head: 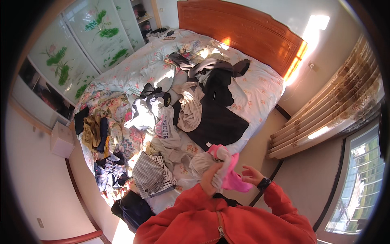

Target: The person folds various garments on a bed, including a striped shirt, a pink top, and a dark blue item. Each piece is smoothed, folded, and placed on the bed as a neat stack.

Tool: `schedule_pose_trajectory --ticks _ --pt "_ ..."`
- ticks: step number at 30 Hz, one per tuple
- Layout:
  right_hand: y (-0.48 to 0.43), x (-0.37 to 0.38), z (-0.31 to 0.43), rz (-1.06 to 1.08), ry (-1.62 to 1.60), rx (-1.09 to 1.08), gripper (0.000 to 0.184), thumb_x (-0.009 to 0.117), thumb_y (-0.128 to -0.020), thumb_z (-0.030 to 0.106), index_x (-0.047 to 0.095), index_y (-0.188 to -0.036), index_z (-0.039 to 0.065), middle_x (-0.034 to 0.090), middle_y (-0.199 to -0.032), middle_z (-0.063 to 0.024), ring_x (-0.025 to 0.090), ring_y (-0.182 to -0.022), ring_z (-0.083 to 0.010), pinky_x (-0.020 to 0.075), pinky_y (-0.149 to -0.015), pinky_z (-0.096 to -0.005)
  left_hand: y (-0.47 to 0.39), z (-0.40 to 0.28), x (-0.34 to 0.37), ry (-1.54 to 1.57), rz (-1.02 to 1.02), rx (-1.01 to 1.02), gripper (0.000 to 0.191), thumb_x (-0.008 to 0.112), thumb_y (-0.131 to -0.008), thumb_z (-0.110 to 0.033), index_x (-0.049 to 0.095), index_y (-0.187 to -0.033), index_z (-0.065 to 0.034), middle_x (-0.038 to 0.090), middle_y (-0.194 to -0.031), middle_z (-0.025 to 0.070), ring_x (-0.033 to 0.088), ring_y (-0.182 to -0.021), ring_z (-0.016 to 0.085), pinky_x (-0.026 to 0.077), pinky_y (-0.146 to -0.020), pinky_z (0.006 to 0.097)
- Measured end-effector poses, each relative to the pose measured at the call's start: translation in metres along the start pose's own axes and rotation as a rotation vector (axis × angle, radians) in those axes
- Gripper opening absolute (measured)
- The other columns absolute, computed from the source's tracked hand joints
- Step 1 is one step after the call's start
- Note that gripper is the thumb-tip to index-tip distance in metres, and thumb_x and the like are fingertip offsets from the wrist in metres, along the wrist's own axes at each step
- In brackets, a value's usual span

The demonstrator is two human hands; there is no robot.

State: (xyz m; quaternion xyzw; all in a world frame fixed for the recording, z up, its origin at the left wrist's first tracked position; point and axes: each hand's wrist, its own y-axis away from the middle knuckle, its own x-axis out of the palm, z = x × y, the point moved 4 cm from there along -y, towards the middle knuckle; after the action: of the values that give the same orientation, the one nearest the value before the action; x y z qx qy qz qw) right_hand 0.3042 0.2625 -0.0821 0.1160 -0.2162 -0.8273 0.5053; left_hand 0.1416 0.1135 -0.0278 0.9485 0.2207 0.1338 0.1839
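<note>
My left hand point(209, 178) grips a bunched pink and light grey garment point(232, 174) just above the near edge of the bed. To its right, my right hand point(252, 175) has its fingers apart and holds nothing, close to the garment's pink edge. A crumpled pale cloth point(201, 164) lies beside my left hand. Beyond the hands, a black garment point(218, 125) spreads over the sheet, with a twisted beige garment point(190, 106) next to it. A light grey garment bearing printed letters point(167, 125) lies to the left of those.
Folded striped clothes point(150, 174), a plaid garment point(110, 172) and dark folded clothes point(134, 210) lie at the bed's left side. The wooden headboard point(237, 33) stands at the far end. A curtain point(329, 113) hangs right; a pale box point(62, 139) stands left.
</note>
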Motion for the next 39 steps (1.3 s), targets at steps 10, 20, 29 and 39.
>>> schedule_pose_trajectory --ticks 10,20,29,39 --pt "0.002 0.112 0.096 0.668 -1.117 -0.217 0.055 0.045 -0.077 0.037 0.039 -0.118 0.001 0.049 -0.109 -0.011 0.048 -0.096 -0.0157 0.0355 -0.084 -0.0273 0.064 0.01 0.008 -0.821 0.532 0.768 0.061 0.063 -0.066 -0.016 0.04 -0.123 -0.0144 0.041 -0.121 0.0147 0.042 -0.109 0.029 0.035 -0.092 0.0352" --pt "0.036 0.127 0.134 0.802 -0.974 -0.197 0.076 0.032 -0.078 0.057 0.032 -0.124 -0.003 0.041 -0.121 -0.0139 0.041 -0.11 -0.0201 0.0285 -0.095 -0.0313 0.073 -0.06 -0.061 -0.553 0.455 0.48 0.057 0.065 -0.068 -0.018 0.043 -0.118 -0.0028 0.049 -0.111 0.0148 0.049 -0.103 0.027 0.039 -0.086 0.0322" --pt "0.02 0.115 0.108 0.507 -0.202 -0.448 0.078 0.048 -0.076 0.053 0.027 -0.127 -0.002 0.041 -0.122 -0.0163 0.042 -0.11 -0.0208 0.0296 -0.095 -0.0336 -0.02 -0.009 -0.076 -0.849 0.264 0.728 0.029 0.062 -0.064 -0.009 0.055 -0.092 -0.0086 0.059 -0.081 0.0108 0.058 -0.076 0.024 0.044 -0.067 0.0294" --pt "-0.006 0.026 0.021 -0.652 0.999 -0.334 0.013 0.058 -0.064 0.017 0.064 -0.075 0.013 0.059 -0.074 -0.0107 0.056 -0.074 -0.0295 0.0454 -0.065 -0.0354 0.046 -0.13 -0.053 -0.824 -0.106 0.79 0.015 0.057 -0.067 -0.01 0.052 -0.08 -0.0062 0.052 -0.067 0.0106 0.053 -0.064 0.03 0.041 -0.053 0.033"
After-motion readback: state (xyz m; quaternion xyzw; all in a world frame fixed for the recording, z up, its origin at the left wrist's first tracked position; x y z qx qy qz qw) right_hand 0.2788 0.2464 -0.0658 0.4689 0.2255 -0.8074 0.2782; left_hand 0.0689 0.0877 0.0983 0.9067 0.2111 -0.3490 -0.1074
